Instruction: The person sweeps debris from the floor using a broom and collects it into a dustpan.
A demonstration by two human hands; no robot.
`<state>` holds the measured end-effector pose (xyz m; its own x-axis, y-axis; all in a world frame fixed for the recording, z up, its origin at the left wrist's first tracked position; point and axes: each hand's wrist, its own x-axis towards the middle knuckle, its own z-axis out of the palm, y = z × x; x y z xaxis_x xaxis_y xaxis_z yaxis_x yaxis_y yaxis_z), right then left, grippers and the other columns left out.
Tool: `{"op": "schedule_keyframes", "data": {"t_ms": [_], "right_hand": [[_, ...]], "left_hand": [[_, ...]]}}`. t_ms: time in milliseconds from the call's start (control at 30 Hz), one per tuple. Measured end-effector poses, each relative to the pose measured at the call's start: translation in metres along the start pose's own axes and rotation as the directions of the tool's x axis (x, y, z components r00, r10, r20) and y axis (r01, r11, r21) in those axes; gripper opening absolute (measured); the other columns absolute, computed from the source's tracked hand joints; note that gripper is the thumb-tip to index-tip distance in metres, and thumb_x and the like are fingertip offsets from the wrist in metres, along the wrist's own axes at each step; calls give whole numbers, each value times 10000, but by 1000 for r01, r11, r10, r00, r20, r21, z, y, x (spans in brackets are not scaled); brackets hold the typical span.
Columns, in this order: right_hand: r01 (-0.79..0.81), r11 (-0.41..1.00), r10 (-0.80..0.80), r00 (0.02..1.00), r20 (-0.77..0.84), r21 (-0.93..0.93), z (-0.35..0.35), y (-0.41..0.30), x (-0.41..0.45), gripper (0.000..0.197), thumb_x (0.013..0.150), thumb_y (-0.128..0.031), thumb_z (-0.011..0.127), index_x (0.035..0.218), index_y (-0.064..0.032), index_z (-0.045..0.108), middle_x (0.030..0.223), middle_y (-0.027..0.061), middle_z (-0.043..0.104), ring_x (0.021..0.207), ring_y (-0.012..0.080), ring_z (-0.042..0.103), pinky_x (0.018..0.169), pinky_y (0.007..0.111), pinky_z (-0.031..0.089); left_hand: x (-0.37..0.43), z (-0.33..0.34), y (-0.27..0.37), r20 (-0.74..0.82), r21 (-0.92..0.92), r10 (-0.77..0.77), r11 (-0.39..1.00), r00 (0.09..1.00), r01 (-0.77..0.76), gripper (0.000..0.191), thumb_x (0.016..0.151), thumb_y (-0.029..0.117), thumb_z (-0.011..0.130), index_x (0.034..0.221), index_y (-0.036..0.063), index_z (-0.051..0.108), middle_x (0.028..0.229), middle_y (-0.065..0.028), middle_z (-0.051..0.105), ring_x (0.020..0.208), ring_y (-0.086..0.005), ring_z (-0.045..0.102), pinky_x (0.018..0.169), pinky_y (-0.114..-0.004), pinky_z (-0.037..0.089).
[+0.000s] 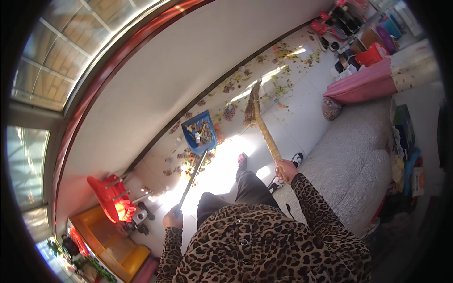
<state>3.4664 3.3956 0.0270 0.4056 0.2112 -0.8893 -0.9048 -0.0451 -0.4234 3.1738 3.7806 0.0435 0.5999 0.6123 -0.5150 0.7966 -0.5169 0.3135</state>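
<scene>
My left hand (173, 218) grips the long handle of a blue dustpan (199, 132), which lies on the tiled floor near the wall with dry leaves and scraps in it. My right hand (287, 170) is closed around the handle of a straw broom (252, 109). The broom's bristles are at the floor, to the right of the dustpan and apart from it. Scattered leaf litter (281, 86) lies beyond the broom, and more litter (191, 161) lies beside and below the dustpan. Strong sunlight washes out part of the floor.
A grey textured cover (357, 159) drapes over furniture on my right, with a tied plastic bag (331, 108) by its corner. Shoes and a red box (371, 55) crowd the far right. At lower left stand a red chair (102, 198) and an orange-yellow cabinet (106, 244).
</scene>
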Motion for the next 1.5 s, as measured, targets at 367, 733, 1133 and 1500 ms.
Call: {"op": "schedule_keyframes", "data": {"t_ms": [367, 733, 1133, 1500], "right_hand": [[-302, 871, 385, 910, 154, -388, 127, 127, -30, 273, 839, -93, 478, 1049, 25, 350, 868, 208, 578, 726, 267, 618, 562, 345, 524], [-291, 478, 676, 724, 137, -829, 247, 350, 17, 221, 797, -98, 516, 954, 33, 433, 687, 103, 545, 464, 143, 505, 377, 276, 407], [-219, 655, 263, 963, -54, -723, 176, 127, 151, 357, 788, -134, 545, 1139, -82, 508, 631, 62, 488, 430, 116, 452, 359, 227, 362], [-118, 791, -39, 970, -241, -600, 122, -95, 163, 330, 857, -124, 453, 1185, -107, 420, 694, 43, 444, 492, 107, 392, 405, 248, 324]], "left_hand": [[-125, -28, -163, -127, -143, -71, 988, 989, 53, 392, 716, 126, 612, 1098, 170, 538, 809, -99, 617, 727, -271, 602, 651, -357, 488], [-215, -33, -246, -274, -111, -169, 983, 947, 144, 364, 711, 73, 606, 1069, 116, 562, 814, -110, 614, 691, -271, 606, 603, -326, 493], [-198, -10, -189, -194, -182, -349, 931, 917, 316, 301, 726, 71, 617, 1026, 76, 588, 822, -155, 622, 706, -249, 615, 642, -283, 476], [-216, 31, -91, -138, -535, -609, 709, 781, 459, 292, 710, 102, 594, 1001, 81, 603, 742, -155, 615, 684, -275, 615, 639, -325, 480]]}}
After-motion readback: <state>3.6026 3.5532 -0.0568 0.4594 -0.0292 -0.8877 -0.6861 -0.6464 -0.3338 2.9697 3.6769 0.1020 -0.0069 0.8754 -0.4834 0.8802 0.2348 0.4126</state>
